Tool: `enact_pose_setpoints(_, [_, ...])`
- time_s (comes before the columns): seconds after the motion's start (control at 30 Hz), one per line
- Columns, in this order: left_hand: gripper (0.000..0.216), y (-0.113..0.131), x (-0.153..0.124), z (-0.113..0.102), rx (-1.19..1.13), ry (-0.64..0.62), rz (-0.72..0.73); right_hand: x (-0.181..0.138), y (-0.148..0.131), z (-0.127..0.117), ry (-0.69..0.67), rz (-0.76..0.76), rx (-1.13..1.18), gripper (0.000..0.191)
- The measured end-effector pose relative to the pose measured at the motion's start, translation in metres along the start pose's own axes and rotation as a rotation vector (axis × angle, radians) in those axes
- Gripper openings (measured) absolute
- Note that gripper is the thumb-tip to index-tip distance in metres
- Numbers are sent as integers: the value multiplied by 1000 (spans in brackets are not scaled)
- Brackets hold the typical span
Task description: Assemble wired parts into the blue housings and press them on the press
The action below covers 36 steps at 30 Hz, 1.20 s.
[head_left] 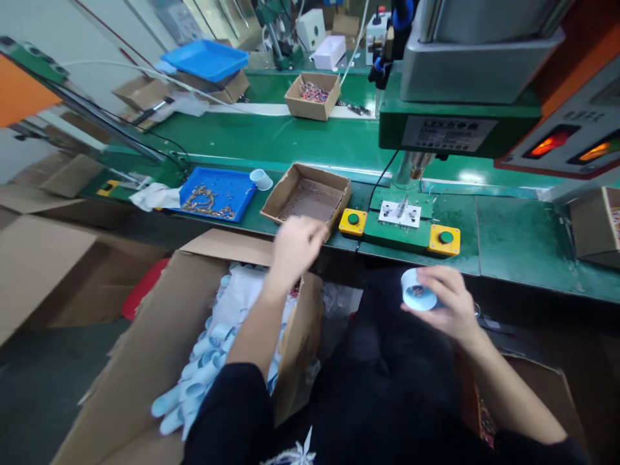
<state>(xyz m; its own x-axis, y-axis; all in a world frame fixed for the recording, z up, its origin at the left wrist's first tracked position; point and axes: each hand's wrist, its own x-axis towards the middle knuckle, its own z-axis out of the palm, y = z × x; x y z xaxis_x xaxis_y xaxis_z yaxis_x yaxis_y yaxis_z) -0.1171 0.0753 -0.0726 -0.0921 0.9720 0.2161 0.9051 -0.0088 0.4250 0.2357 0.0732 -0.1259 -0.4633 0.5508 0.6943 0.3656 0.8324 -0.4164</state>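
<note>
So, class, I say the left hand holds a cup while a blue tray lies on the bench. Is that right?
Not quite: the head view shows the right hand holding a cup. A blue tray does lie on the bench.

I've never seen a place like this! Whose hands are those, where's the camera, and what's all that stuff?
There's no robot here, just a person's two bare hands. The camera sits on their head, looking forward and down, so you see roughly what they see.

The right hand holds a light blue cup with something small inside. The left hand is blurry, at the near edge of a cardboard tray; I can't tell if it holds anything.

On the green bench stands a big machine, with a green button on each side of its base. A blue tray holds little metal bits. Below, a big box holds many light blue pieces.
</note>
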Motion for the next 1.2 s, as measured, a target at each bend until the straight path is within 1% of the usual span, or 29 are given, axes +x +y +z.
enact_pose_setpoints(0.03, [29,-17,26,-11,139,-31,-71,12,9,-4,45,11,-26,60])
enact_pose_setpoints(0.1, [26,-45,69,-24,333,-184,-191,35,26,-8,121,58,-74,64])
enact_pose_setpoints(0.13, [25,-55,85,-25,398,-261,-220,46,33,-8,146,94,-94,65])
enact_pose_setpoints(0.2, [25,-69,105,-20,482,-391,-229,67,44,-4,166,162,-133,66])
enact_pose_setpoints(0.27, [27,-77,113,-9,526,-479,-199,86,53,4,155,196,-164,67])
enact_pose_setpoints(0.33, [29,-85,114,2,549,-538,-182,102,62,15,127,199,-181,67])
enact_pose_setpoints(0.47, [29,-101,117,12,539,-575,-149,119,77,36,109,176,-198,62])
enact_pose_setpoints(0.6, [26,-106,120,10,512,-582,-146,122,81,42,115,201,-224,60])
enact_pose_setpoints(0.67, [27,-103,121,7,495,-580,-140,125,78,40,102,250,-275,60])
enact_pose_setpoints(0.77, [33,-91,118,0,466,-554,-102,134,73,34,26,344,-379,61])
enact_pose_setpoints(0.83, [38,-77,114,-6,385,-487,-44,142,68,31,-40,380,-441,61])
enact_pose_setpoints(0.9, [38,-59,107,-9,232,-383,26,149,61,29,-79,406,-499,61])
enact_pose_setpoints(0.97, [35,-36,100,-8,54,-291,109,154,52,27,-100,455,-543,60])
enact_pose_setpoints(1.03, [34,-11,91,-1,-87,-230,188,156,42,27,-114,523,-565,59])
enact_pose_setpoints(1.1, [34,10,83,14,-172,-183,244,156,35,27,-114,576,-565,59])
enact_pose_setpoints(1.13, [34,19,78,23,-175,-157,258,155,33,27,-108,597,-558,58])
enact_pose_setpoints(1.2, [33,32,69,42,-96,-87,268,153,31,27,-101,638,-522,58])
